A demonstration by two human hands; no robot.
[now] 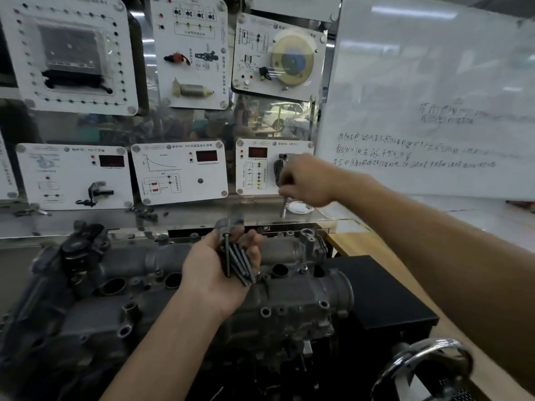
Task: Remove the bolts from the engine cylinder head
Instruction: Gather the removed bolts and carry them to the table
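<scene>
While the left hand [215, 270] lies palm up at centre frame, its fingers curl round a bundle of bolts [236, 260], long dark shanks lying side by side across the palm. The hand appears to serve as a collecting tray, keeping the loose bolts together and off the casting. It hovers just above the cylinder head [289, 296], apart from it as far as can be judged.

The right hand [307, 180] reaches toward upper centre right, pinching a single bolt [283, 208] that hangs point down. Motion blur hides the exact finger positions. The bolt's tip is close above the metal ledge [202, 217], just beside a white dish [299, 208]. The likely purpose is to set removed bolts aside on the ledge, clear of the work; whether the tip touches the ledge cannot be told.

The cylinder head runs from lower left to centre right. It is grey cast metal, dulled with grime, with large round openings along its top and many small holes around its edges. Most of the visible small holes look empty. A small fastener may remain near its right end, but this is unconfirmed.

Instrument panels [179, 172] line the wall behind. A whiteboard [434, 82] fills the upper right, and a black box [385, 293] sits on the wooden surface [376, 247].
</scene>
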